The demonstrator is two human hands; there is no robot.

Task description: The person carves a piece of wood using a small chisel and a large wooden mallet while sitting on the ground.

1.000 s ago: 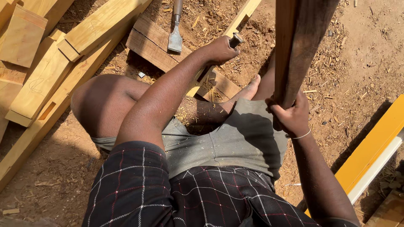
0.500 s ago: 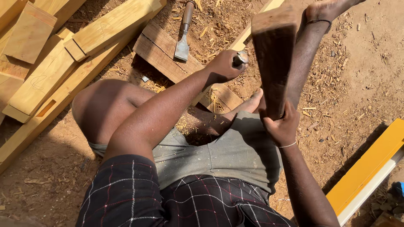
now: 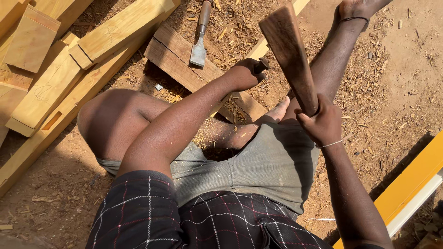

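Observation:
I sit on the dirt with my legs spread. My left hand (image 3: 241,74) is closed around a chisel, of which only the dark handle end (image 3: 262,64) sticks out of the fist. It is held over a pale wooden strip (image 3: 259,49). My right hand (image 3: 323,123) grips the lower end of a dark wooden mallet (image 3: 288,50). The mallet's broad head leans over to the left, just above the chisel's handle end. The chisel's blade is hidden by my left hand.
A second chisel (image 3: 199,42) with a wide blade lies on a brown plank (image 3: 173,57) beyond my left hand. Pale cut timbers (image 3: 69,69) are stacked at the left. A yellow beam (image 3: 410,184) lies at the right. Wood chips cover the ground.
The mallet has swung from upright down and left toward the chisel's handle end. My left hand has kept its grip on the chisel.

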